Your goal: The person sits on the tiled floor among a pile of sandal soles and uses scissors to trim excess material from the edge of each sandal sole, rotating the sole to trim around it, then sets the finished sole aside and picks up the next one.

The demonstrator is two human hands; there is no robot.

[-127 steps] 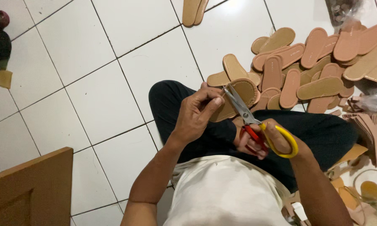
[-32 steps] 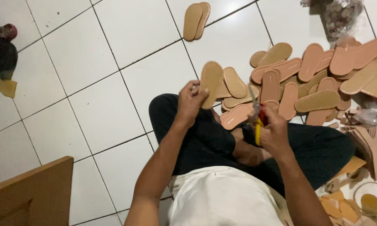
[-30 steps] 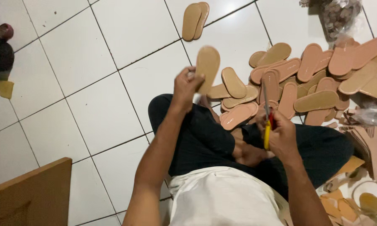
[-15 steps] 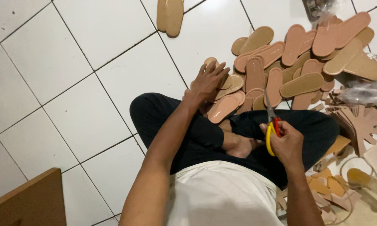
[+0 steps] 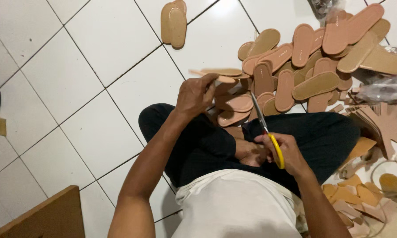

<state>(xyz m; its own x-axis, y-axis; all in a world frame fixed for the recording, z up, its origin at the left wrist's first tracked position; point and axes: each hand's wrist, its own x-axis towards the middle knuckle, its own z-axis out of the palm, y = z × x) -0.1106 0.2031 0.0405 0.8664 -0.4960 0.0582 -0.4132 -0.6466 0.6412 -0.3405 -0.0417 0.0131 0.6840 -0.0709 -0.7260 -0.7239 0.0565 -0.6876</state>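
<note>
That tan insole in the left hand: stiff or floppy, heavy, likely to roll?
Probably fairly stiff: the insole juts out flat from the left hand, gripped at one end, without drooping. Likely light, since fingertips alone carry it. Unlikely to roll: those in the pile of insoles lie flat.

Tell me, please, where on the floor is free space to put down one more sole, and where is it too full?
Free: the white tiles left of the left hand, between the pair of soles at the top and the wooden board. Crowded: the sole pile ahead and to the right, and the cut scraps beside the right hand with the scissors.
</note>
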